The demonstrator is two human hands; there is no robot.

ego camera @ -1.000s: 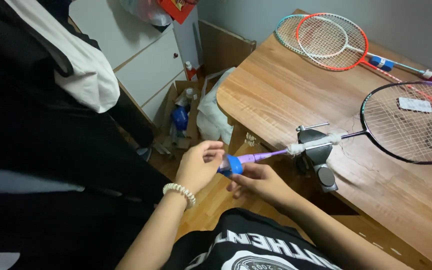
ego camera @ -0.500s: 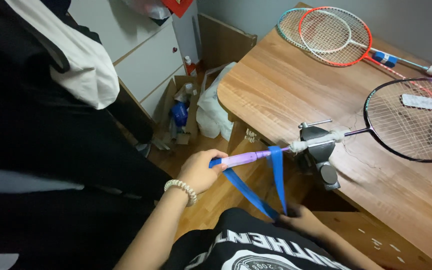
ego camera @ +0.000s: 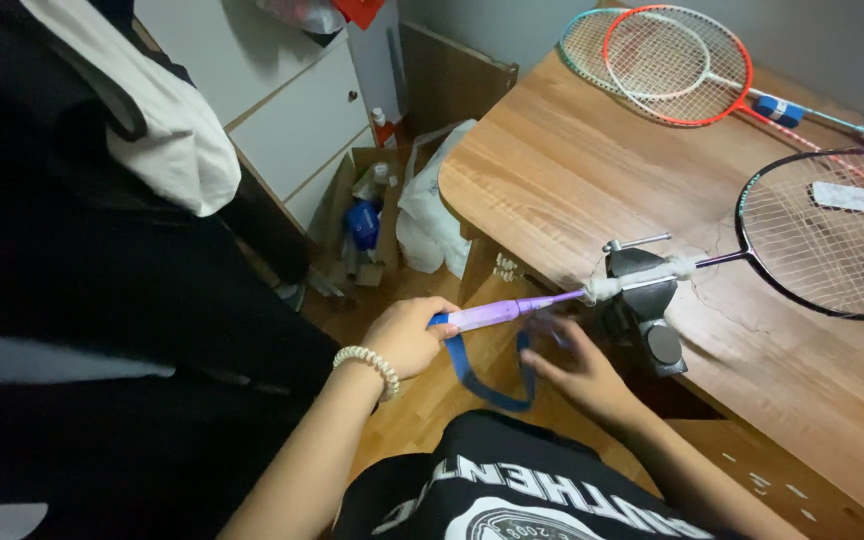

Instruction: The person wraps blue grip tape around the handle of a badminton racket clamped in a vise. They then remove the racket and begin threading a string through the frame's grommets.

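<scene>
**Grip tape on clamped racket**

Left hand (ego camera: 407, 335) closed round the purple handle (ego camera: 492, 315) end, at 9 o'clock of the vise (ego camera: 642, 305). Right hand (ego camera: 577, 370) open, fingers spread, touching the blue tape (ego camera: 482, 375) loop hanging under the handle. Racket head (ego camera: 832, 235) lies on the table (ego camera: 572, 180); 2 more rackets (ego camera: 662, 65) at 12 o'clock.

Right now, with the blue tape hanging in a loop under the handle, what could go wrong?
1. The tape sags loose between the left hand and the right hand; it might twist or stick to itself and wrap with creases.
2. The racket is held only at its shaft in the vise on the table edge; a hard pull on the handle could bend the shaft or shift it in the clamp.
</scene>
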